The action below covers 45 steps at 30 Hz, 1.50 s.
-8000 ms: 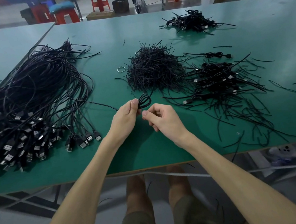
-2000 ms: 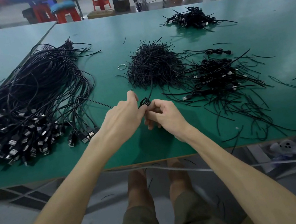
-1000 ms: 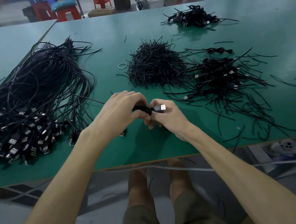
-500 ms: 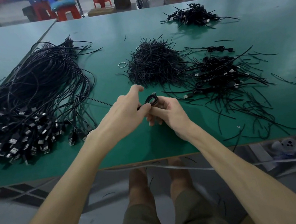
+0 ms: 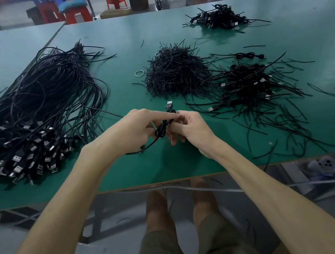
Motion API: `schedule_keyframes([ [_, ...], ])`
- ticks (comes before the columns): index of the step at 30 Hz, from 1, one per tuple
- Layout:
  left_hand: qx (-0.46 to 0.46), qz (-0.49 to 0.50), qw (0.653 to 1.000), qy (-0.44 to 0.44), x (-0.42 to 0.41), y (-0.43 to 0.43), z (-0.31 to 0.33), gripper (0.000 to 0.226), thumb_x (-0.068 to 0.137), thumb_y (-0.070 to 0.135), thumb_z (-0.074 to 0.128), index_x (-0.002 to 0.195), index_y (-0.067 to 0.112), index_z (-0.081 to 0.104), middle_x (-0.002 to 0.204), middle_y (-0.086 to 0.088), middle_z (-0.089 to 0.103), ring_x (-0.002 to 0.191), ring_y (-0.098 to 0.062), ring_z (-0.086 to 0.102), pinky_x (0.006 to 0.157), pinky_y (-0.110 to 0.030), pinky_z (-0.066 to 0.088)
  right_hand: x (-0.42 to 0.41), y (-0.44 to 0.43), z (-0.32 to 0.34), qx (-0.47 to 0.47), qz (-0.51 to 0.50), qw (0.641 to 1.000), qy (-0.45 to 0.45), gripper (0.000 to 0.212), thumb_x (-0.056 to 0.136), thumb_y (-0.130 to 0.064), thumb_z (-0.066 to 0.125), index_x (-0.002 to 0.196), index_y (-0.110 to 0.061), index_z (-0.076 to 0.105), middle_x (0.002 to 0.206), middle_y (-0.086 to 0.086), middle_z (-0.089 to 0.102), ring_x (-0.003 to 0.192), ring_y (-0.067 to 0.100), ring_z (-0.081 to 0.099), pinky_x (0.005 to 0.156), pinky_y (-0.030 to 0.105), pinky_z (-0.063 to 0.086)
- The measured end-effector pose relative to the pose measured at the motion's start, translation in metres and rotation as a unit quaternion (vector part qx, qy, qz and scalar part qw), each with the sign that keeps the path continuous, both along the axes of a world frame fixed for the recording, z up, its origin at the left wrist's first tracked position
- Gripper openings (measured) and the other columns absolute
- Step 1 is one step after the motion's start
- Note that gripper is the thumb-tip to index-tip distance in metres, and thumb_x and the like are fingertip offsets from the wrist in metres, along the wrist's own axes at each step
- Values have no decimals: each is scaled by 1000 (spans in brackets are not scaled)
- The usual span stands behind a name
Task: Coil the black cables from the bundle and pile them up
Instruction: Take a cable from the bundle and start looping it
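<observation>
The table (image 5: 189, 162) edge runs nearest the person. Just beyond it, both hands meet over the green surface.

1. The left hand (image 5: 134, 132) has its fingers curled, and its fingertips pinch the upper end of the coiled cable (image 5: 163, 128).
2. The right hand (image 5: 193, 129) has its fingers curled round the same coil from 3 o'clock.
3. The coil hangs between the two hands as a narrow, elongated loop. Half a second ago it was a small round loop held higher, with the left forefinger extended.
4. The USB plug (image 5: 169, 104) now projects from the coil toward 12 o'clock. One second ago it pointed toward 3 o'clock.
5. A loose tail of the cable trails under the left hand toward 7 o'clock.

From the hands, the cable bundle (image 5: 29, 118) lies at 9 to 10 o'clock. The pile of coiled cables (image 5: 247, 85) lies at 2 o'clock. A heap of short black ties (image 5: 175, 72) lies at 12 o'clock, with a ring (image 5: 139, 73) just beside it. A second cable pile (image 5: 219, 17) lies farther off at 1 o'clock.

Limits of view: the fingers cover the middle of the coil, so any tie round it cannot be confirmed. The left frame edge cuts off the bundle.
</observation>
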State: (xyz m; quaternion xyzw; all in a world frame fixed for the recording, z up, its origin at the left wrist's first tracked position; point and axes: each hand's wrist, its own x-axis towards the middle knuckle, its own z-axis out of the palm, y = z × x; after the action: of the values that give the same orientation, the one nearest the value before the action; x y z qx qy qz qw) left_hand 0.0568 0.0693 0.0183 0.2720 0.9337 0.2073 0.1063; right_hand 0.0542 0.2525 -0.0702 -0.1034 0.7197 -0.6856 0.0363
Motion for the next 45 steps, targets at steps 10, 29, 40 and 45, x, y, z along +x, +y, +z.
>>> schedule_keyframes([
  [10, -1, 53, 996, 76, 7, 10, -5, 76, 88, -8, 45, 135, 50, 58, 70, 21, 55, 60, -6, 51, 65, -38, 54, 0, 1, 0, -10, -5, 1000, -7, 11, 93, -5, 59, 93, 5, 64, 64, 5, 69, 50, 20, 64, 45, 21, 37],
  [29, -66, -8, 955, 289, 18, 14, -17, 73, 84, -9, 55, 140, 38, 51, 112, 15, 68, 89, -18, 65, 81, -34, 42, 6, 3, 7, -47, -5, 999, -19, 10, 99, -2, 57, 91, 1, 63, 62, 5, 67, 50, 19, 62, 46, 22, 37],
  [40, -115, 3, 941, 319, 20, 16, -10, 39, 96, 11, 61, 129, 31, 56, 126, 4, 42, 112, -16, 46, 87, -33, 41, 6, 3, 8, -78, 12, 996, -35, 14, 99, -8, 64, 85, -7, 63, 59, 3, 66, 47, 16, 60, 45, 20, 34],
  [45, -106, 3, 953, 284, 16, 17, -5, 40, 95, 3, 58, 129, 24, 56, 145, 6, 47, 125, -20, 51, 93, -35, 41, 5, 4, 7, -78, 25, 996, -45, 17, 98, -6, 64, 82, -8, 59, 59, 3, 65, 46, 16, 59, 45, 22, 33],
])
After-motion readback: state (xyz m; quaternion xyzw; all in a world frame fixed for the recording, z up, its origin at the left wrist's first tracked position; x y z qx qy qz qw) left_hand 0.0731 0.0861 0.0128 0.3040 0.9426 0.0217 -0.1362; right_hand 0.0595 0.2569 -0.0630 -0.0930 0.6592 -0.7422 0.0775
